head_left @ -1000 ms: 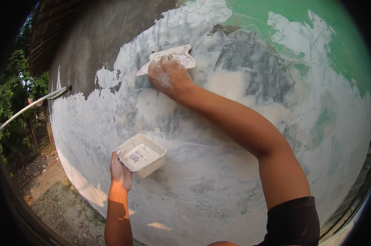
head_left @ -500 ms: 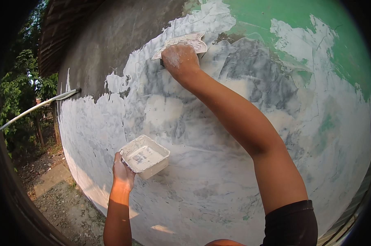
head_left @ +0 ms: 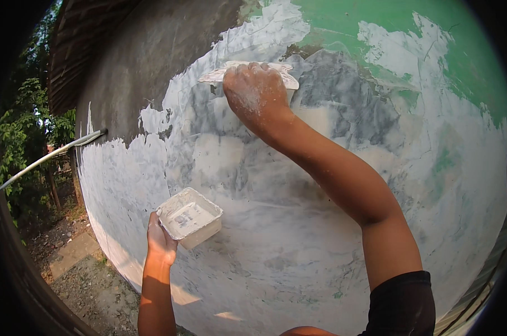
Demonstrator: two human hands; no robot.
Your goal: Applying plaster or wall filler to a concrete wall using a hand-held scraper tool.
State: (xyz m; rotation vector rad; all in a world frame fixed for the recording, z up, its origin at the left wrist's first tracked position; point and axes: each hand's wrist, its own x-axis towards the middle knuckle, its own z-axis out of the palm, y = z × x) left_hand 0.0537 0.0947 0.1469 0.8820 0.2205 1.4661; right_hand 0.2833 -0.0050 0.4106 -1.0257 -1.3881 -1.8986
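My right hand [head_left: 256,98], dusted with white, is closed round a wide scraper [head_left: 286,77] smeared with pale paste, held against the upper middle of the wall [head_left: 276,252]. The scraper's blade lies nearly level. The wall carries patchy white and grey coating, with bare dark render at upper left and green paint at upper right. My left hand [head_left: 159,241], lower left and also dusted, grips a square white plastic container [head_left: 203,221] by its left side; its inside is coated with pale paste.
A white pipe [head_left: 46,158] sticks out from the wall's left part. Beyond are leafy trees [head_left: 24,123], a dark roof overhang [head_left: 71,56] and rough ground [head_left: 85,280] at lower left. A corrugated strip [head_left: 483,274] runs along the lower right rim.
My right hand and scraper rose, then moved down and right, ending right of where they began, with the blade more level. The container stays in my left hand, shifting only slightly.
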